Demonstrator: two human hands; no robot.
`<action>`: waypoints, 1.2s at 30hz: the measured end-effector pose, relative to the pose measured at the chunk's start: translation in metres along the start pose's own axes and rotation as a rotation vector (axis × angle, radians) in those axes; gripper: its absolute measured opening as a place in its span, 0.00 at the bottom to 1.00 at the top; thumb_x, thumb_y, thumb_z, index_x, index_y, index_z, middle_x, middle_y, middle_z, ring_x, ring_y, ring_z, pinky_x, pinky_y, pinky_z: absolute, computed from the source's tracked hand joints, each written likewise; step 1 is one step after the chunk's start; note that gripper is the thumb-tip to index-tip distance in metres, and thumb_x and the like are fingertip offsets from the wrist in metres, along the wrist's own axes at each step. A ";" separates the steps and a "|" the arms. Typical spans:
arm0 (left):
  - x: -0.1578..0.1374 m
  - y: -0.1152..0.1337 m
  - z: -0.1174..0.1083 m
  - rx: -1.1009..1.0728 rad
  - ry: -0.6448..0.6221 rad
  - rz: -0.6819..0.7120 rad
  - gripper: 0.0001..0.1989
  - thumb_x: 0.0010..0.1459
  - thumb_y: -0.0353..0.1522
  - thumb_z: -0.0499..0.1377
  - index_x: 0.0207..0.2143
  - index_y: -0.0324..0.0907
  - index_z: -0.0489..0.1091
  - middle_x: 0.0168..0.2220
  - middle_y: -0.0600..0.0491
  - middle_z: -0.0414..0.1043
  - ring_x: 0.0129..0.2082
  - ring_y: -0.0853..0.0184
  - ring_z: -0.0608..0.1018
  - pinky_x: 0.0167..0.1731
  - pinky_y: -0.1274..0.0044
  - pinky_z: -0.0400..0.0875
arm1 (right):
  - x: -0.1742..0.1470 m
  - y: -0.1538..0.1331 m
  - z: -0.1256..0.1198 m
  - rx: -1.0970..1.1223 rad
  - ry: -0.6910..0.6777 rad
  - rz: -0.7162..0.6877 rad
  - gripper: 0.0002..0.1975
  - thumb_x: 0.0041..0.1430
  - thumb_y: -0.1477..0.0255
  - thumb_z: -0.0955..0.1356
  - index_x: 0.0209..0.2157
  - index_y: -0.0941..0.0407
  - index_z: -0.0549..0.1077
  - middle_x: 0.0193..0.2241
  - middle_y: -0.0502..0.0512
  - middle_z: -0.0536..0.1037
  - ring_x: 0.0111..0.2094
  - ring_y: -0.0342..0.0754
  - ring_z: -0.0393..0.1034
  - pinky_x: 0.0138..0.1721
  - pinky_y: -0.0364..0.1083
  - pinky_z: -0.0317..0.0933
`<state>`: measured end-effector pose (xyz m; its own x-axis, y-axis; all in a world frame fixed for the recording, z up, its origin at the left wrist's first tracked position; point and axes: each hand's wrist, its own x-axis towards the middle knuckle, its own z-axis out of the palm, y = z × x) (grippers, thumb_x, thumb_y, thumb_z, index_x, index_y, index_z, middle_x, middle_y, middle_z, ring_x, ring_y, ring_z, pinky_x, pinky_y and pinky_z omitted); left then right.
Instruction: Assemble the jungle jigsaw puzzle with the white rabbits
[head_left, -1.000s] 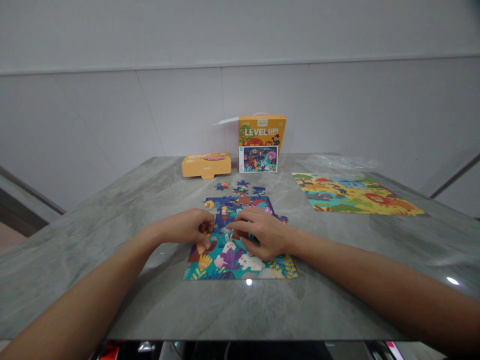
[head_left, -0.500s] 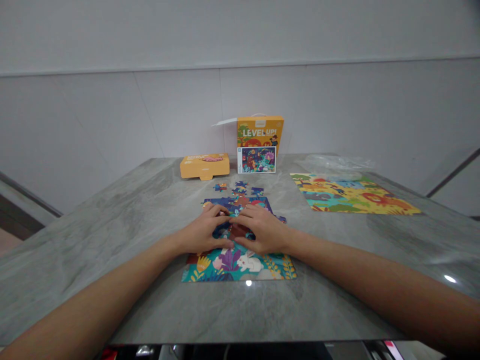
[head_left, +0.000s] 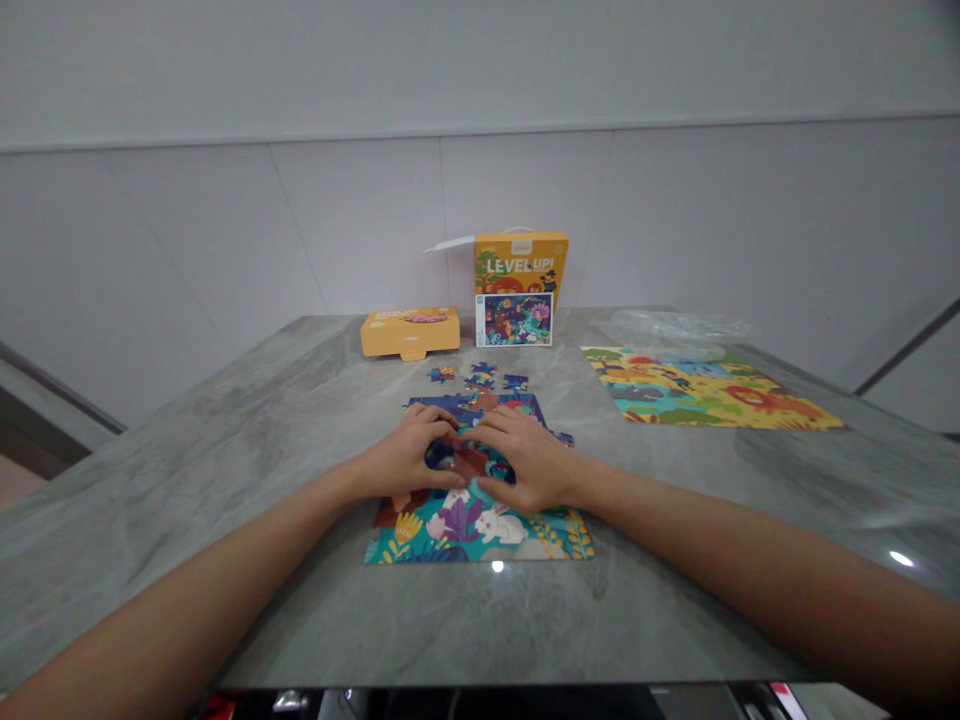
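A jigsaw puzzle [head_left: 480, 535] lies on the table in front of me, its lower part joined, with a white rabbit and plants. My left hand [head_left: 412, 455] rests over its left middle, thumb apart from the curved fingers. Over the right middle is my right hand [head_left: 532, 460], likewise with thumb and fingers apart. The fingertips of both hands nearly meet on the puzzle, around a brown patch between them. No piece shows lifted in either hand. The puzzle parts under my palms are hidden. Several loose puzzle pieces [head_left: 480, 382] lie beyond the far edge.
A yellow box [head_left: 410, 333] lies at the back, beside an upright LEVEL UP! box [head_left: 523, 262] with a picture card [head_left: 517, 320] leaning before it. To the right lie a yellow animal puzzle [head_left: 712, 390] and clear plastic wrap [head_left: 675, 326] on the grey table [head_left: 225, 420].
My thumbs have drawn slightly apart from each other and up a little, baring more of the puzzle below them. The loose pieces and boxes stay where they were.
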<state>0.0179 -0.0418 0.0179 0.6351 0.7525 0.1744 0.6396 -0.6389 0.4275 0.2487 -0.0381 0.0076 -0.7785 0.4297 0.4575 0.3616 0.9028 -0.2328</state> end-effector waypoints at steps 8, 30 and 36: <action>-0.002 0.004 -0.003 -0.187 0.083 -0.087 0.12 0.54 0.40 0.64 0.34 0.42 0.69 0.35 0.53 0.71 0.38 0.63 0.70 0.40 0.72 0.66 | -0.002 0.004 0.002 0.032 0.035 -0.037 0.23 0.56 0.73 0.68 0.54 0.61 0.67 0.45 0.64 0.75 0.47 0.56 0.66 0.50 0.57 0.61; -0.006 0.003 -0.021 -0.772 -0.066 -0.149 0.11 0.57 0.37 0.62 0.34 0.37 0.70 0.29 0.52 0.76 0.28 0.69 0.76 0.28 0.79 0.66 | 0.000 0.004 0.007 -0.014 0.347 -0.105 0.15 0.64 0.75 0.64 0.52 0.57 0.67 0.35 0.58 0.76 0.38 0.51 0.69 0.42 0.52 0.65; -0.010 0.016 -0.022 -0.789 -0.160 -0.184 0.24 0.55 0.32 0.63 0.53 0.42 0.63 0.31 0.55 0.76 0.22 0.73 0.73 0.21 0.82 0.63 | 0.001 0.004 0.009 -0.011 0.359 -0.107 0.13 0.65 0.74 0.64 0.50 0.57 0.68 0.35 0.57 0.77 0.39 0.51 0.70 0.43 0.51 0.64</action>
<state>0.0121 -0.0556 0.0424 0.6420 0.7642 -0.0615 0.2846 -0.1630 0.9447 0.2451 -0.0343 -0.0009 -0.5834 0.3098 0.7507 0.2952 0.9420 -0.1593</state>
